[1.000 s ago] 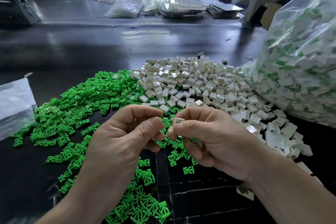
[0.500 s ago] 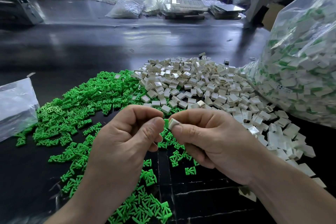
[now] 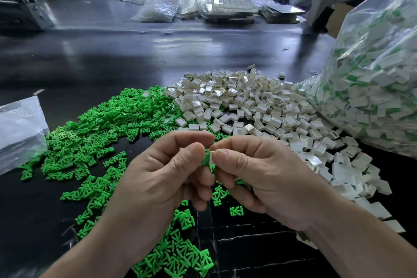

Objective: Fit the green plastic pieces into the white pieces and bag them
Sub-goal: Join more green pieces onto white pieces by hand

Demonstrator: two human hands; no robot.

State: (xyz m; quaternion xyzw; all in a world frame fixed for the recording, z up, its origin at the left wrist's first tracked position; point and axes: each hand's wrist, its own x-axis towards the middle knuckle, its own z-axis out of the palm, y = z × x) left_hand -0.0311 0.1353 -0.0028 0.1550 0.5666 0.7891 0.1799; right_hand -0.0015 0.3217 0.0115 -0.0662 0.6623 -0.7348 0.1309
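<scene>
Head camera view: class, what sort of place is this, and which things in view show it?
Probably a small assembly workshop: heaps of identical green pieces and white pieces lie on a long dark worktable, and a large clear bag beside them holds fitted ones.

Low over the dark worktop (image 3: 112,56), the left hand (image 3: 162,178) pinches a green piece (image 3: 204,159) between thumb and forefinger. The right hand (image 3: 259,178) pinches a white piece (image 3: 212,157), and the two parts touch at the fingertips. Under the hands and to the left spreads a heap of loose green pieces (image 3: 101,133), with a heap of white pieces (image 3: 259,106) beside it (they mingle where they meet). A big clear bag (image 3: 379,88) of white-and-green parts stands at the right. A flat clear bag (image 3: 20,128) lies at the left.
</scene>
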